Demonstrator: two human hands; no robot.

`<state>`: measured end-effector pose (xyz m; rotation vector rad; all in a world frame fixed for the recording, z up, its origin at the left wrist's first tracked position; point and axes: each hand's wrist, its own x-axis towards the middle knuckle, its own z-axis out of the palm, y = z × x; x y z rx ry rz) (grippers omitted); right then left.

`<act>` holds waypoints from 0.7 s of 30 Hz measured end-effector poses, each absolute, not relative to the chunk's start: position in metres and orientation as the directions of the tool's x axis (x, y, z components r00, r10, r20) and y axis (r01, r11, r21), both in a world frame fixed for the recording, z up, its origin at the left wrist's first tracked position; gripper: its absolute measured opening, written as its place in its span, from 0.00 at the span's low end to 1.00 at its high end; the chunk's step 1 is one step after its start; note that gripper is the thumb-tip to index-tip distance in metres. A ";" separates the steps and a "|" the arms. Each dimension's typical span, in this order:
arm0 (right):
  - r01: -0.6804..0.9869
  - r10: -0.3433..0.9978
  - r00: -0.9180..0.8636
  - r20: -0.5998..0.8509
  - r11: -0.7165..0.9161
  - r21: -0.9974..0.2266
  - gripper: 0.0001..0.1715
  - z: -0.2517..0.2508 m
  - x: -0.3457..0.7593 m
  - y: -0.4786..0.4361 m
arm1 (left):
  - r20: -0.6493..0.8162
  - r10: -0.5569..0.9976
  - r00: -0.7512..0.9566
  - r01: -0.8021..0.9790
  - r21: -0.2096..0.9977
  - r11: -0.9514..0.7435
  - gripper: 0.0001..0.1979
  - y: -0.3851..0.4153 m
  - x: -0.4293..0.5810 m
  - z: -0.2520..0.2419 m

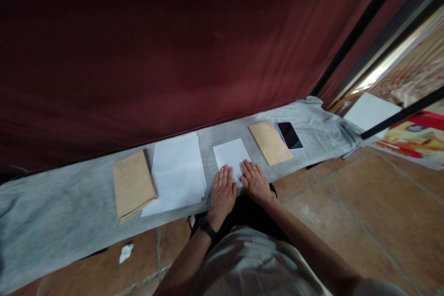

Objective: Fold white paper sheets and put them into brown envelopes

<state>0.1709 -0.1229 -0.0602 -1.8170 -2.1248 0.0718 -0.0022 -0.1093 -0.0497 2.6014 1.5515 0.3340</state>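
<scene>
A small white sheet, which looks folded [231,152], lies on the grey cloth-covered bench. My left hand [224,193] rests flat on its near left corner, fingers stretched out. On its near right edge lies my right hand [255,181], palm down with the fingers extended. Left of them is a stack of larger white paper [178,171]. A pile of brown envelopes [134,185] overlaps the left side of that stack. To the right of my hands a single brown envelope [270,142] lies flat.
A phone [290,135] touches the right envelope. Behind the bench [69,203] hangs a dark red curtain [173,55]. Black poles, a white board [372,111] and a colourful box [416,138] stand at right. Crumpled tissue [126,252] lies on the tiled floor.
</scene>
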 end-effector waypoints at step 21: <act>0.898 0.973 0.081 0.217 0.023 -0.439 0.30 -0.061 0.201 -0.089 | -0.103 0.994 -0.038 0.508 0.854 0.108 0.25 -0.067 -0.015 -0.042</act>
